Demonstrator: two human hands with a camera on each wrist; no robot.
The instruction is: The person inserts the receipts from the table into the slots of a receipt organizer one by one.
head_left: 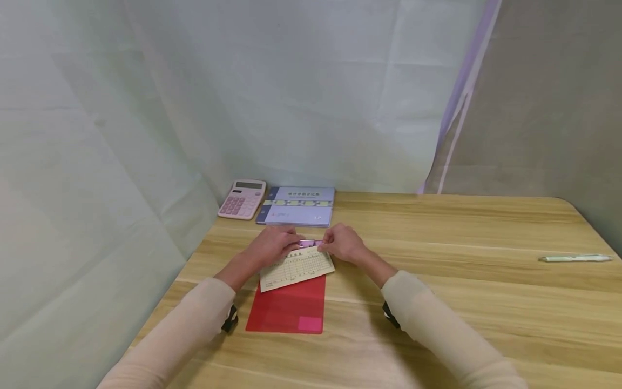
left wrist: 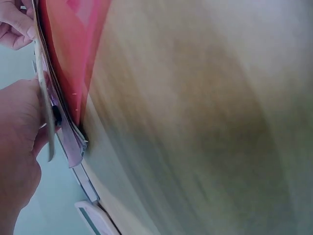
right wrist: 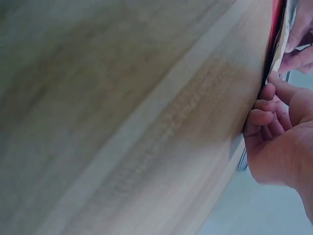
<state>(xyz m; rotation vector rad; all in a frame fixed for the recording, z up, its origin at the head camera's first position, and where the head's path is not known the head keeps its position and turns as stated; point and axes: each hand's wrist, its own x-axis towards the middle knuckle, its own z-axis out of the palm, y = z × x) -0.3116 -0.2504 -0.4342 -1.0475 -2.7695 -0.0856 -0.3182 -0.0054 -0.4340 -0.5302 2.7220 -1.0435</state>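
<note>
A cream printed form point(head_left: 297, 268), ruled like a table, lies tilted over the upper part of a red folder point(head_left: 286, 308). My left hand point(head_left: 273, 246) grips the form near its upper left; in the left wrist view the fingers point(left wrist: 41, 139) reach behind its edge. At the form's upper right corner my right hand point(head_left: 344, 243) pinches the paper between thumb and fingers. Between the two hands, a small purple piece with a shiny part point(head_left: 307, 243) shows at the folder's top edge. The form and the hands cover most of that edge.
A pink calculator point(head_left: 243, 200) and a blue account book point(head_left: 298, 206) lie side by side behind the hands. Far to the right is a pale pen point(head_left: 575, 258). Cloth hangs point(head_left: 311, 108) along the wooden table's point(head_left: 461, 302) back and left edges.
</note>
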